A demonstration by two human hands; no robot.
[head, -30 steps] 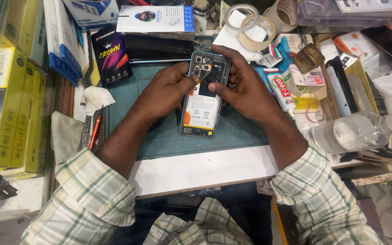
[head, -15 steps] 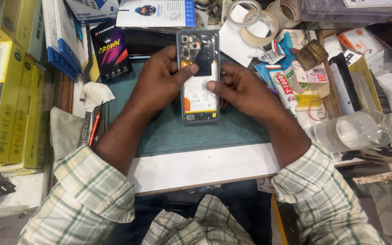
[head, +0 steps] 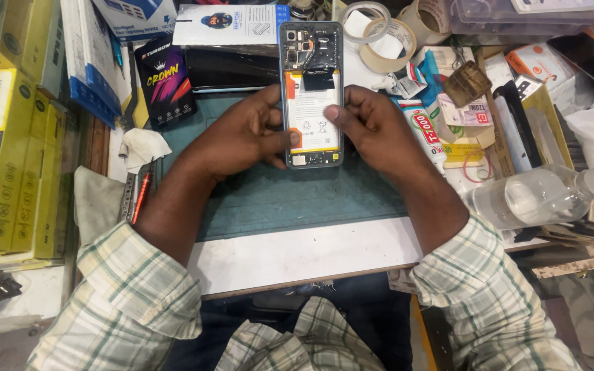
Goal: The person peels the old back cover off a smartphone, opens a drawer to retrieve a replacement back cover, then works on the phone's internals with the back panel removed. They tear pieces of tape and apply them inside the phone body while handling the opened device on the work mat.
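The opened smartphone (head: 311,96), its back cover off and white battery exposed, is held flat above the green mat (head: 297,199), its long axis pointing away from the person. It is pinched between the left hand (head: 242,137) and right hand (head: 379,127), equally near.

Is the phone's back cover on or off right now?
Off. The phone lies open-backed between left hand and right hand: white battery and circuit board are exposed.

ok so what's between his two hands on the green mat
In the head view, an opened phone with its back cover off lies between the left hand and right hand, both gripping its edges above the green mat.
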